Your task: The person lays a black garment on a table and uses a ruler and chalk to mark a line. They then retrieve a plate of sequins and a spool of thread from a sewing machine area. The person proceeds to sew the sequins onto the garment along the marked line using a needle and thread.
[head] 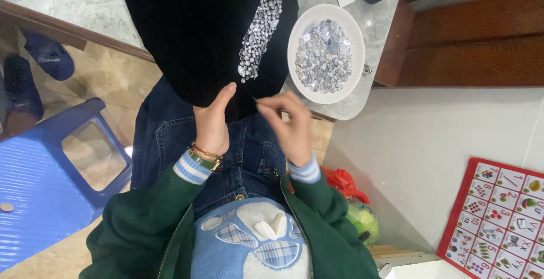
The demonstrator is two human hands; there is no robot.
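A black velvet cloth [192, 35] hangs from the table over my lap, with a strip of clear rhinestones [262, 26] sewn down it. My left hand [212, 121] grips the cloth's lower edge, thumb up against the fabric. My right hand [289, 127] is just right of it, fingers pinched on a thin needle [254, 100] whose tip points at the cloth edge. A white bowl [294, 58] full of loose clear rhinestones [324, 56] sits on the grey marble table [377, 21], just above my right hand.
A blue plastic stool [39, 177] stands at the left on the tan tiled floor, with dark slippers [51, 58] beyond it. A red chart with pictures [501, 222] leans at the lower right. A red bag [343, 181] and a green one lie by my right elbow.
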